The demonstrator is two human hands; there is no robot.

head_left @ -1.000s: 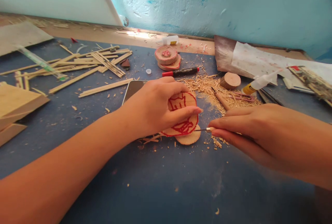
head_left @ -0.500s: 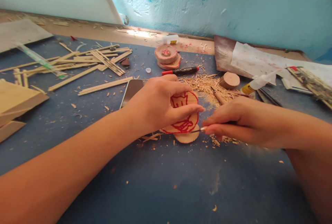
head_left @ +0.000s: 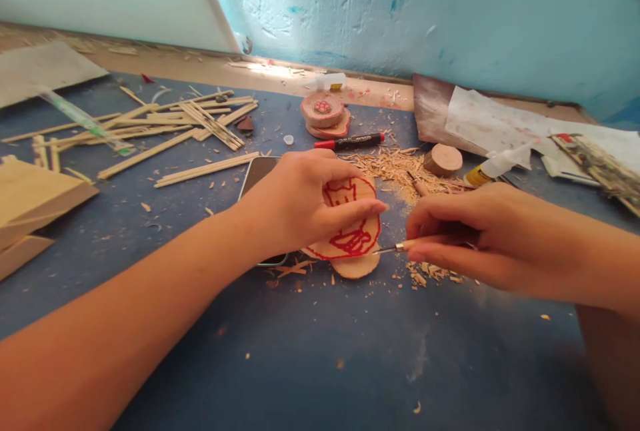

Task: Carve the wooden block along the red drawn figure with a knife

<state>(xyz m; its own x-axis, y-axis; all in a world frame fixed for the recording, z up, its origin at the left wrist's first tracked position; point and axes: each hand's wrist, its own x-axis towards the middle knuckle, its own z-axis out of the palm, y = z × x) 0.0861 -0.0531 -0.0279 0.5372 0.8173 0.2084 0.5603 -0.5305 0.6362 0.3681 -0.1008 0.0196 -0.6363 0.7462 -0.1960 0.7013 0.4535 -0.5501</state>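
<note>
My left hand (head_left: 310, 201) grips a round wood slice (head_left: 353, 241) marked with red outlines, its thumb lying across the drawing. Another pale wood piece (head_left: 356, 268) shows beneath the slice's near edge. In my right hand (head_left: 465, 234) is a thin carving tool (head_left: 399, 247) with a metal ferrule and a light wooden handle. Its tip sits at the right edge of the pale lower piece; whether they touch, I cannot tell. Partly covered by my left hand and wrist, a phone (head_left: 256, 174) lies on the table.
Wood shavings (head_left: 393, 166), a red marker (head_left: 350, 142), a small wood block (head_left: 443, 159) and a glue bottle (head_left: 495, 164) lie beyond my hands. Decorated wood slices (head_left: 324, 111) are stacked at the back. Wooden sticks (head_left: 150, 151) and a board (head_left: 40, 194) are on the left.
My right hand has drawn back slightly to the right, opening its grip so more of the carving tool shows. The tip has moved off the wood toward its right edge. My left hand keeps its hold.
</note>
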